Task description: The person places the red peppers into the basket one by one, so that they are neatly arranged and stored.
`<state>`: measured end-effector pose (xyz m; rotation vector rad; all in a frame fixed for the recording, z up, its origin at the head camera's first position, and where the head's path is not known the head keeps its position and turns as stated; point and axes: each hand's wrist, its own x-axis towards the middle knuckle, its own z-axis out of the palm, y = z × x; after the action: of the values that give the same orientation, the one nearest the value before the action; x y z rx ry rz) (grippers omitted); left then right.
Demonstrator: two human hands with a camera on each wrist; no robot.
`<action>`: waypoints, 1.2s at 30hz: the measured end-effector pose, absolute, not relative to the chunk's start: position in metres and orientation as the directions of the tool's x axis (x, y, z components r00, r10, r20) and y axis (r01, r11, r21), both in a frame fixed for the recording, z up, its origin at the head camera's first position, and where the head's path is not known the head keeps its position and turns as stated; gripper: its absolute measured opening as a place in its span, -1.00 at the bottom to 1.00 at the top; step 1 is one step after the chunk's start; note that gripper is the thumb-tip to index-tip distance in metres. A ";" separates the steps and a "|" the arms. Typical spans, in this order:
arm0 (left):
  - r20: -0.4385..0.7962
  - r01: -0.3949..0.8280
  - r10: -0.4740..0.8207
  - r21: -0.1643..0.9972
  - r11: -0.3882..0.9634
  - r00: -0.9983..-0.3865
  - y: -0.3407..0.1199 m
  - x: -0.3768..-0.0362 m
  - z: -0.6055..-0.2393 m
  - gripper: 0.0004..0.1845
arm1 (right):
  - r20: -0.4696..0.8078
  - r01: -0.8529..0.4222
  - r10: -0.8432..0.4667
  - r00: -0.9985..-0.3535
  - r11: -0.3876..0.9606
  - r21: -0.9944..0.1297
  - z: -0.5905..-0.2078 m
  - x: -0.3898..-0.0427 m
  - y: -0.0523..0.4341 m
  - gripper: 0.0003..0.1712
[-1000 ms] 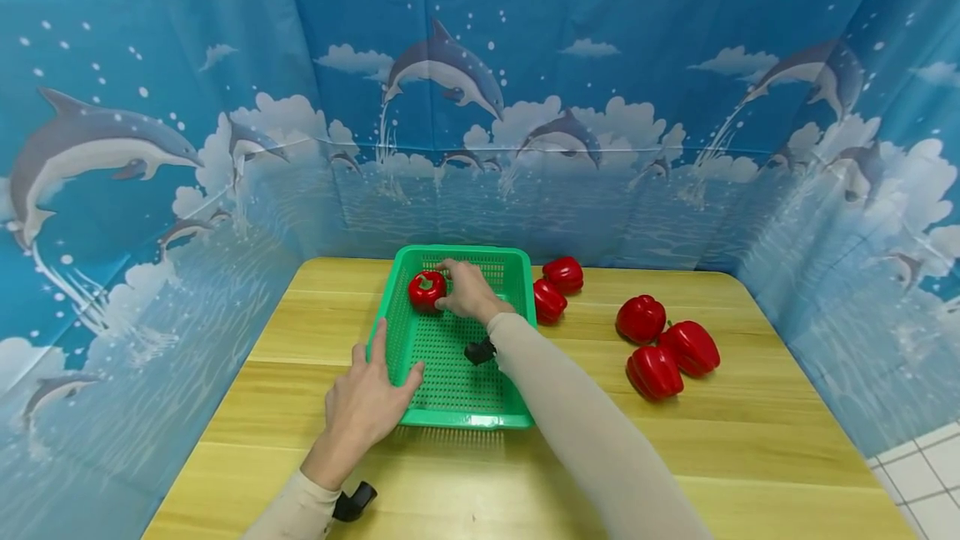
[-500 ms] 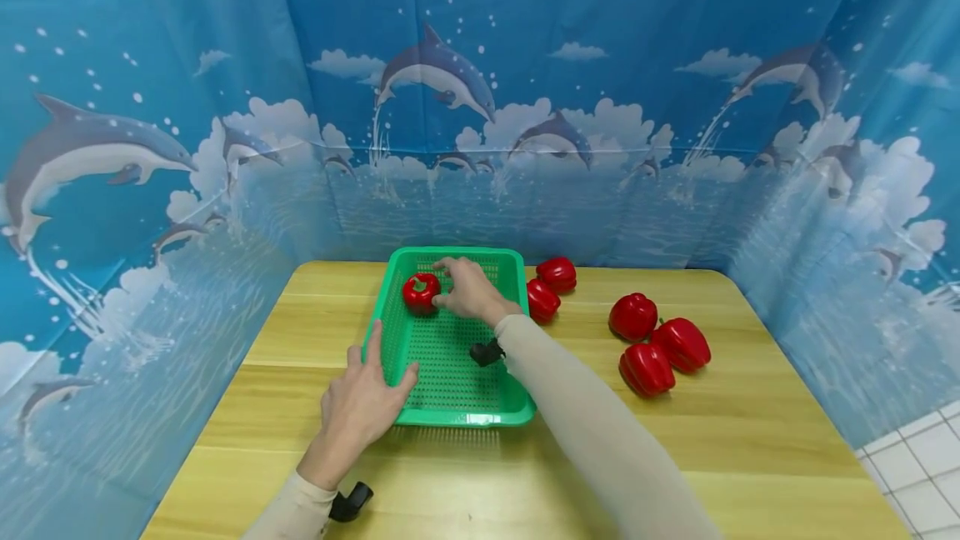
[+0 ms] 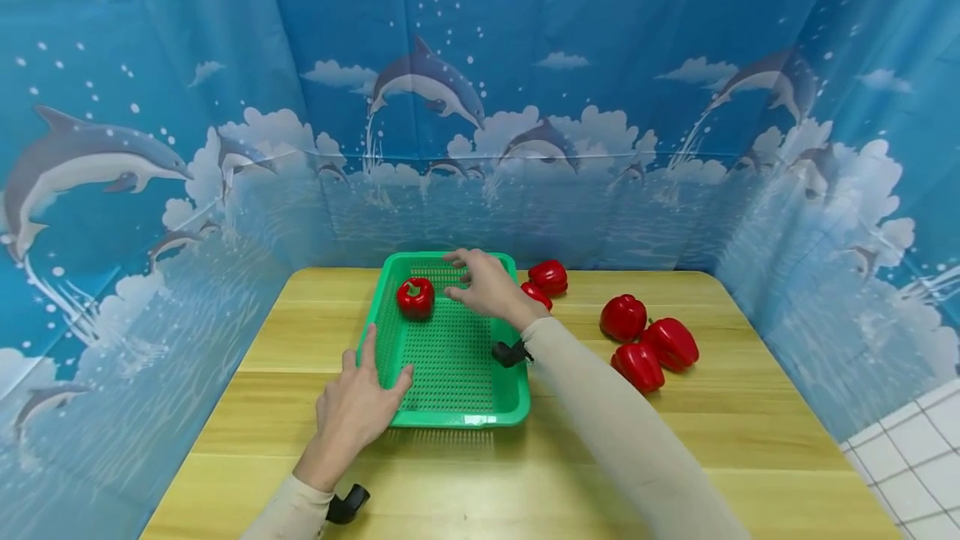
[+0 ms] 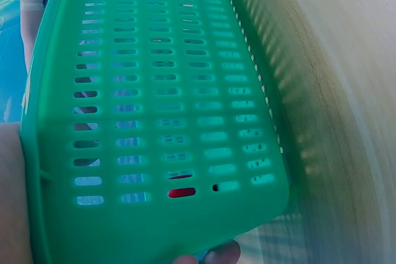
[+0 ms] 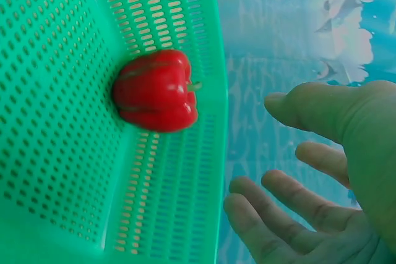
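A green plastic basket point(image 3: 480, 419) with slotted walls stands on the table, one red bell pepper point(image 3: 416, 298) in its far left corner. My left hand point(image 3: 356, 401) lies at the basket's left front edge, thumb over the rim; its wrist view shows the slotted wall point(image 4: 142, 233) close up, with fingertips point(image 4: 223, 254) at the lower edge. Over the right rear part of the basket hangs my right hand point(image 3: 491, 286), fingers spread and holding nothing. In the right wrist view, a gap separates that hand from the pepper point(image 5: 156, 91), whose stem points toward the rim.
Two red bell peppers, one of them point(image 3: 548, 277) farther back, lie just right of the basket, the nearer partly hidden by my right hand. A group of three more peppers point(image 3: 637, 367) sits farther right on the wooden table point(image 3: 720, 432). A dolphin-print curtain point(image 3: 480, 198) surrounds the table.
My right hand has let go of the pepper in the basket and drawn back to the right, its fingers spreading. The left hand stays at the basket's edge. The whole head view has shifted slightly.
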<state>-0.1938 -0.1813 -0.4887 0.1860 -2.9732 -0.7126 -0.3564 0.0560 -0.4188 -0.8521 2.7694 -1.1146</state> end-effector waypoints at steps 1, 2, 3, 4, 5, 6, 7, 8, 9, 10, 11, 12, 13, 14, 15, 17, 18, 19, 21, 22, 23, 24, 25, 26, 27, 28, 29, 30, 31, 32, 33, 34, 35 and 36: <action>0.048 -0.098 -0.135 0.457 0.884 -0.990 -0.181 -0.194 -0.489 0.15 | 0.169 -0.477 -0.498 -0.851 0.596 -0.646 -0.418 -0.355 0.060 -0.29; 0.048 -0.098 -0.135 0.456 0.884 -0.990 -0.181 -0.194 -0.488 0.15 | 0.176 -0.481 -0.495 -0.851 0.599 -0.640 -0.418 -0.354 0.065 -0.29; 0.047 -0.099 -0.135 0.458 0.883 -0.990 -0.181 -0.194 -0.488 0.15 | 0.181 -0.484 -0.494 -0.851 0.601 -0.635 -0.417 -0.353 0.069 -0.29; 0.044 -0.100 -0.135 0.459 0.883 -0.990 -0.181 -0.194 -0.488 0.15 | 0.187 -0.488 -0.491 -0.851 0.607 -0.627 -0.417 -0.352 0.074 -0.29; 0.043 -0.100 -0.135 0.459 0.883 -0.990 -0.181 -0.194 -0.488 0.16 | 0.192 -0.491 -0.489 -0.851 0.610 -0.622 -0.417 -0.351 0.080 -0.29; 0.043 -0.100 -0.135 0.460 0.882 -0.990 -0.180 -0.194 -0.488 0.16 | 0.199 -0.493 -0.485 -0.852 0.612 -0.618 -0.416 -0.349 0.085 -0.29; 0.041 -0.101 -0.136 0.463 0.881 -0.990 -0.181 -0.194 -0.489 0.16 | 0.206 -0.498 -0.484 -0.851 0.616 -0.610 -0.416 -0.349 0.090 -0.29; 0.038 -0.103 -0.137 0.465 0.879 -0.990 -0.181 -0.193 -0.490 0.16 | 0.213 -0.503 -0.482 -0.850 0.620 -0.603 -0.417 -0.348 0.095 -0.29; 0.035 -0.105 -0.137 0.466 0.878 -0.990 -0.182 -0.193 -0.491 0.16 | 0.218 -0.504 -0.478 -0.851 0.624 -0.597 -0.418 -0.348 0.101 -0.29; 0.033 -0.107 -0.138 0.467 0.878 -0.990 -0.182 -0.192 -0.491 0.16 | 0.225 -0.505 -0.473 -0.852 0.629 -0.591 -0.419 -0.348 0.106 -0.30; 0.032 -0.108 -0.139 0.467 0.878 -0.990 -0.183 -0.192 -0.492 0.16 | 0.232 -0.508 -0.470 -0.851 0.629 -0.588 -0.420 -0.348 0.112 -0.30; 0.034 -0.110 -0.142 0.468 0.877 -0.989 -0.183 -0.191 -0.492 0.16 | 0.239 -0.514 -0.471 -0.849 0.634 -0.578 -0.421 -0.349 0.118 -0.30; 0.034 -0.111 -0.143 0.466 0.878 -0.989 -0.183 -0.191 -0.493 0.16 | 0.245 -0.519 -0.471 -0.847 0.638 -0.568 -0.423 -0.349 0.124 -0.31; 0.036 -0.110 -0.143 0.466 0.878 -0.989 -0.183 -0.192 -0.493 0.16 | 0.254 -0.525 -0.471 -0.845 0.641 -0.560 -0.424 -0.350 0.129 -0.32; 0.039 -0.108 -0.142 0.465 0.879 -0.989 -0.183 -0.192 -0.492 0.16 | 0.263 -0.529 -0.468 -0.844 0.641 -0.556 -0.425 -0.350 0.135 -0.32; 0.048 -0.102 -0.140 0.466 0.879 -0.989 -0.183 -0.194 -0.492 0.15 | 0.270 -0.526 -0.459 -0.846 0.638 -0.563 -0.427 -0.351 0.146 -0.33; 0.053 -0.098 -0.139 0.467 0.879 -0.989 -0.182 -0.195 -0.491 0.15 | 0.270 -0.523 -0.456 -0.848 0.638 -0.565 -0.429 -0.351 0.150 -0.33; 0.054 -0.096 -0.137 0.467 0.879 -0.989 -0.182 -0.195 -0.491 0.15 | 0.269 -0.517 -0.450 -0.852 0.639 -0.570 -0.431 -0.351 0.154 -0.33; 0.052 -0.096 -0.136 0.469 0.878 -0.989 -0.182 -0.195 -0.490 0.15 | 0.257 -0.497 -0.435 -0.863 0.639 -0.587 -0.435 -0.351 0.160 -0.33; 0.052 -0.097 -0.137 0.469 0.878 -0.989 -0.182 -0.195 -0.490 0.15 | 0.251 -0.487 -0.428 -0.868 0.638 -0.596 -0.439 -0.351 0.163 -0.33; 0.051 -0.098 -0.137 0.468 0.879 -0.989 -0.182 -0.195 -0.490 0.15 | 0.248 -0.481 -0.422 -0.872 0.639 -0.600 -0.442 -0.352 0.166 -0.33; 0.050 -0.099 -0.138 0.468 0.878 -0.989 -0.182 -0.194 -0.490 0.15 | 0.246 -0.475 -0.417 -0.875 0.640 -0.604 -0.445 -0.353 0.169 -0.33; 0.049 -0.100 -0.139 0.469 0.877 -0.989 -0.182 -0.195 -0.490 0.15 | 0.245 -0.470 -0.412 -0.878 0.641 -0.607 -0.449 -0.354 0.171 -0.34; 0.049 -0.100 -0.139 0.469 0.878 -0.989 -0.182 -0.195 -0.490 0.15 | 0.243 -0.464 -0.406 -0.881 0.639 -0.614 -0.452 -0.355 0.174 -0.34; 0.051 -0.099 -0.139 0.469 0.877 -0.989 -0.182 -0.195 -0.490 0.15 | 0.241 -0.458 -0.400 -0.884 0.639 -0.618 -0.454 -0.356 0.177 -0.34; 0.054 -0.099 -0.141 0.469 0.877 -0.989 -0.182 -0.195 -0.490 0.14 | 0.236 -0.449 -0.394 -0.888 0.639 -0.624 -0.457 -0.357 0.179 -0.33; 0.057 -0.099 -0.142 0.470 0.877 -0.988 -0.182 -0.195 -0.490 0.14 | 0.228 -0.440 -0.389 -0.893 0.642 -0.628 -0.459 -0.358 0.181 -0.33; 0.060 -0.097 -0.142 0.471 0.877 -0.988 -0.181 -0.195 -0.489 0.14 | 0.220 -0.431 -0.385 -0.897 0.646 -0.630 -0.461 -0.359 0.183 -0.31; 0.061 -0.097 -0.142 0.470 0.877 -0.988 -0.181 -0.196 -0.489 0.14 | 0.212 -0.424 -0.381 -0.900 0.652 -0.629 -0.463 -0.359 0.185 -0.30; 0.062 -0.097 -0.142 0.469 0.878 -0.988 -0.181 -0.195 -0.489 0.14 | 0.201 -0.412 -0.374 -0.905 0.654 -0.634 -0.466 -0.360 0.187 -0.29; 0.061 -0.097 -0.142 0.469 0.878 -0.988 -0.181 -0.196 -0.489 0.14 | 0.192 -0.403 -0.371 -0.909 0.658 -0.636 -0.468 -0.361 0.188 -0.27; 0.060 -0.098 -0.142 0.469 0.878 -0.988 -0.181 -0.196 -0.489 0.14 | 0.185 -0.395 -0.366 -0.912 0.661 -0.638 -0.470 -0.362 0.189 -0.26; 0.057 -0.099 -0.142 0.468 0.878 -0.988 -0.181 -0.196 -0.488 0.14 | 0.178 -0.388 -0.362 -0.915 0.665 -0.638 -0.473 -0.363 0.189 -0.25; 0.056 -0.100 -0.142 0.468 0.878 -0.988 -0.181 -0.195 -0.488 0.14 | 0.176 -0.386 -0.361 -0.916 0.669 -0.635 -0.476 -0.363 0.190 -0.23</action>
<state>-0.1955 -0.1810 -0.4885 0.1912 -2.9583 -0.7301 -0.3635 0.1899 -0.4757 -0.6501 2.9021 -1.1170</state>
